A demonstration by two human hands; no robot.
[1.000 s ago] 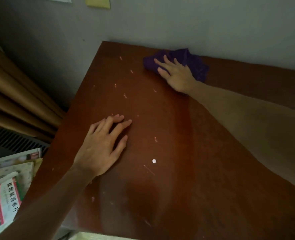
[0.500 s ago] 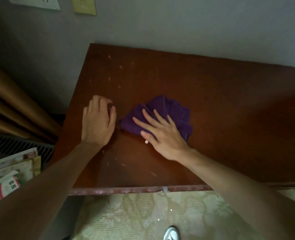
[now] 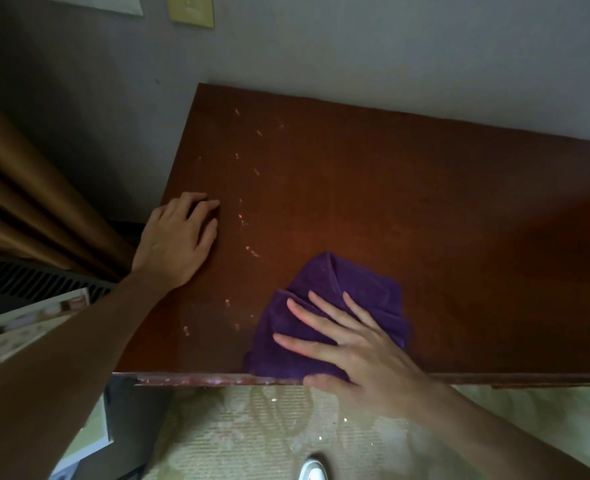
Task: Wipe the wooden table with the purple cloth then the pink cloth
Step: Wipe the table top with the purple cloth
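Observation:
The purple cloth lies crumpled at the near edge of the dark wooden table. My right hand presses flat on the cloth with its fingers spread and straight, the thumb at the table's front rim. My left hand rests on the table near its left edge, fingers lightly bent, holding nothing. Small pale flecks dot the wood between the two hands. No pink cloth is in view.
A grey wall runs behind the table. Brown curtains hang at the left above a dark grille. Printed boxes sit at the lower left. Pale patterned floor and a white shoe tip show below.
My right hand has dragged the purple cloth from the table's far edge toward me to the front edge. My left hand has shifted toward the left edge.

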